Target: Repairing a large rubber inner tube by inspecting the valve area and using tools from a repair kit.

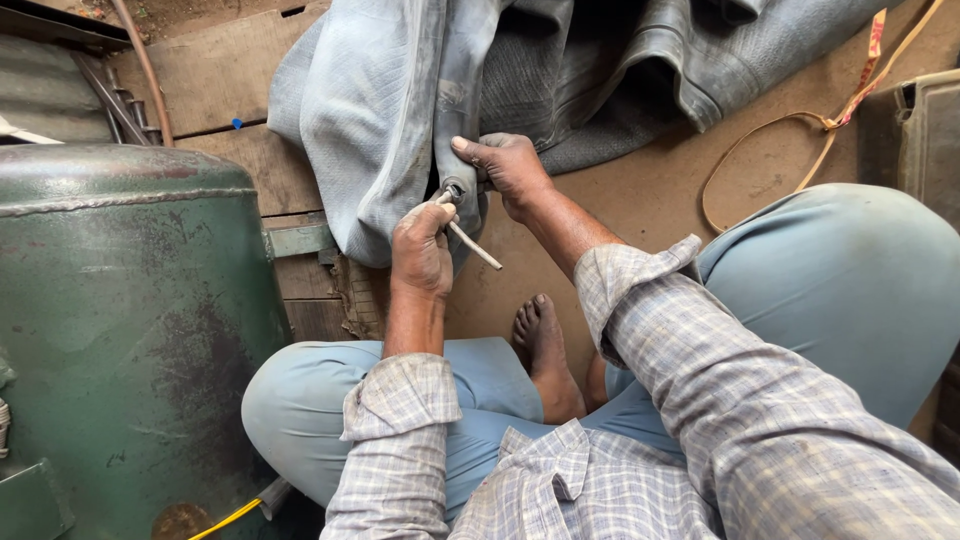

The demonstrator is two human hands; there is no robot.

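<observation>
A large grey rubber inner tube (400, 100) lies folded on the floor in front of me. My right hand (512, 165) pinches a fold of the tube beside its metal valve (452, 188). A thin metal tool (476, 247) is gripped in my left hand (420, 250), with its tip at the valve and its shaft sticking out down and to the right. I sit cross-legged, with one bare foot (545, 350) showing between my knees.
A big green metal tank (120, 320) stands close on my left. Wooden boards (230, 90) lie behind it. A tan strap loop (800, 140) rests on the brown floor at the right, next to a dark box (915, 130). A yellow hose (225, 518) runs under the tank.
</observation>
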